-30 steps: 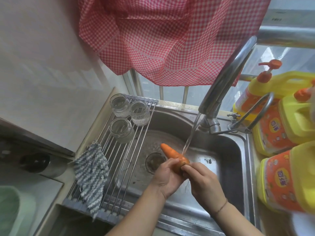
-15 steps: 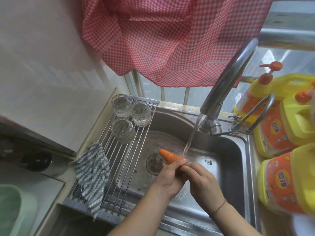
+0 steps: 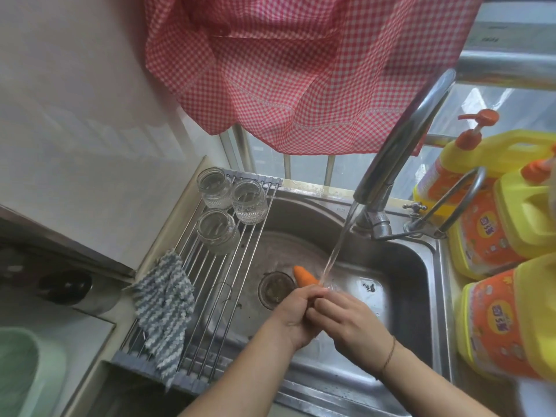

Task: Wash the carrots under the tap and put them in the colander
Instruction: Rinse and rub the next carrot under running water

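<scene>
Since a second ago more of the carrot (image 3: 304, 276) has slid back into my hands, so only its blunt orange end shows now, low in the centre of the frame. Both hands are wrapped round it. My left hand (image 3: 296, 316) curls over it from the left, and my right hand (image 3: 350, 325) curls over it from the right, fingers meeting on top. Its long axis runs from my palms up and left, toward the drain (image 3: 275, 288). The stream from the tap (image 3: 397, 149) lands just right of the exposed end, at my right fingertips, so I judge that the bare tip wants a small shift right to get rinsed.

Neither hand is nearer; both touch it.

The sink (image 3: 406, 254) holds only water and a dark speck on its floor. Three glasses (image 3: 231, 206) stand upright on the rack (image 3: 210, 284) at centre left, with nothing in them that I can see, and a cloth (image 3: 164, 305) hangs over the rack's near end. A green bowl (image 3: 18, 368) sits at the lower left edge; I can't tell whether it is the colander or what it holds.
</scene>
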### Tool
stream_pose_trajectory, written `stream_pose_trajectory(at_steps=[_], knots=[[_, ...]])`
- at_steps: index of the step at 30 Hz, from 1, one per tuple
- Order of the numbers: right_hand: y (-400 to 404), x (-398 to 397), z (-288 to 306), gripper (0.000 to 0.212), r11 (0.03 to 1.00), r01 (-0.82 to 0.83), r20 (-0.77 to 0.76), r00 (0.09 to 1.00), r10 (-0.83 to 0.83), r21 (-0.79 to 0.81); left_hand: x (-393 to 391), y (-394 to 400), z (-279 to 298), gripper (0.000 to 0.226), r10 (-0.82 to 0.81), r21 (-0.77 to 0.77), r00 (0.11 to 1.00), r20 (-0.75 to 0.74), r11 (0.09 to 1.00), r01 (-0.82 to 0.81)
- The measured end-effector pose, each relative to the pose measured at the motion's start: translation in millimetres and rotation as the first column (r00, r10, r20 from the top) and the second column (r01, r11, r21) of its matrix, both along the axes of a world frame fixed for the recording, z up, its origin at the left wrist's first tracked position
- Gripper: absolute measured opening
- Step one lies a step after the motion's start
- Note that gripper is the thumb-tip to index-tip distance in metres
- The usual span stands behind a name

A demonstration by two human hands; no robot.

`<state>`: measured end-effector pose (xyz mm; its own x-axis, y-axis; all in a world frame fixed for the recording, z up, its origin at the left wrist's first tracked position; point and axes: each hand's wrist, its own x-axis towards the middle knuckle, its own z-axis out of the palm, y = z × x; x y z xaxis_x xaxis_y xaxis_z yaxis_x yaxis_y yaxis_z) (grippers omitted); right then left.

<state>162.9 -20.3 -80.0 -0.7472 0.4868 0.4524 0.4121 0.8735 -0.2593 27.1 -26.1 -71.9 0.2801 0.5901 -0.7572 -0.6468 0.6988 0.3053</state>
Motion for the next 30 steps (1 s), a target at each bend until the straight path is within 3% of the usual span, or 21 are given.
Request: stream_pose_trajectory(at_steps=[2,6,9,10,12,13,14,16,17,19,21,24,26,30], knots=[[-2.1,-0.8,-1.6,0.046,1.0,-0.002,0.013,1.0,0.002,0.013,3.2,1.4,-4.9,0.035,0.001,-0.053,1.0,-0.015,0.999,-0.002],[-2.9,-1.9,-1.7,0.027,0.997,0.078,0.043,0.996,-0.077,-0.014,10.2,4.3,-21.2,0.026,0.138,-0.062,0.989,-0.046,0.988,-0.14],[-18.3,-5.6,3.0,0.019,0.923,0.256,-0.077,0.954,-0.288,-0.288,14.0,7.5,-21.6,0.036,0.214,-0.05,0.977,-0.018,0.975,-0.215],[-24.7,-8.6,7.7,0.02,0.845,0.304,-0.137,0.907,-0.398,-0.44,14.8,9.1,-22.1,0.042,0.221,-0.051,0.974,-0.048,0.973,-0.224],[-30.5,-14.3,20.3,0.01,0.574,0.394,-0.138,0.727,-0.672,-0.718,17.0,11.4,-24.5,0.054,0.232,-0.059,0.969,-0.083,0.97,-0.237],[-27.8,-16.7,26.0,0.006,0.395,0.412,-0.041,0.648,-0.761,-0.821,18.3,11.9,-25.1,0.057,0.259,-0.058,0.961,-0.097,0.963,-0.265],[-23.7,-18.7,31.1,0.025,0.242,0.428,0.083,0.614,-0.785,-0.871,19.6,11.9,-25.3,0.059,0.279,-0.05,0.953,-0.122,0.957,-0.286],[-18.1,-20.5,38.0,0.055,-0.005,0.383,0.275,0.655,-0.704,-0.924,21.8,10.0,-25.3,0.063,0.282,-0.015,0.945,-0.166,0.957,-0.288],[-15.9,-21.7,41.3,0.059,-0.132,0.313,0.317,0.666,-0.676,-0.94,22.8,8.3,-27.2,0.067,0.28,0.001,0.946,-0.165,0.959,-0.284],[-13.4,-21.6,44.6,0.054,-0.334,0.128,0.329,0.672,-0.663,-0.934,23.4,3.7,-28.2,0.069,0.26,0.031,0.954,-0.147,0.966,-0.258],[-13.9,-21.9,45.3,0.044,-0.439,0.021,0.326,0.701,-0.634,-0.898,21.3,-2.5,-32.8,0.067,0.242,0.047,0.96,-0.141,0.97,-0.238],[-12.8,-23.5,44.6,0.034,-0.484,-0.057,0.304,0.713,-0.632,-0.873,17.3,-8.5,-34.3,0.063,0.259,0.067,0.962,-0.091,0.965,-0.253],[-10.7,-27.5,46.8,0.033,-0.462,-0.049,0.306,0.687,-0.659,-0.885,14.2,-9.9,-35.7,0.072,0.276,0.179,0.961,-0.021,0.947,-0.269],[-7.9,-28.9,45.9,0.034,-0.275,0.137,0.295,0.657,-0.694,-0.952,22.1,-11.0,-28.8,0.065,0.252,0.315,0.963,-0.097,0.925,-0.21]])
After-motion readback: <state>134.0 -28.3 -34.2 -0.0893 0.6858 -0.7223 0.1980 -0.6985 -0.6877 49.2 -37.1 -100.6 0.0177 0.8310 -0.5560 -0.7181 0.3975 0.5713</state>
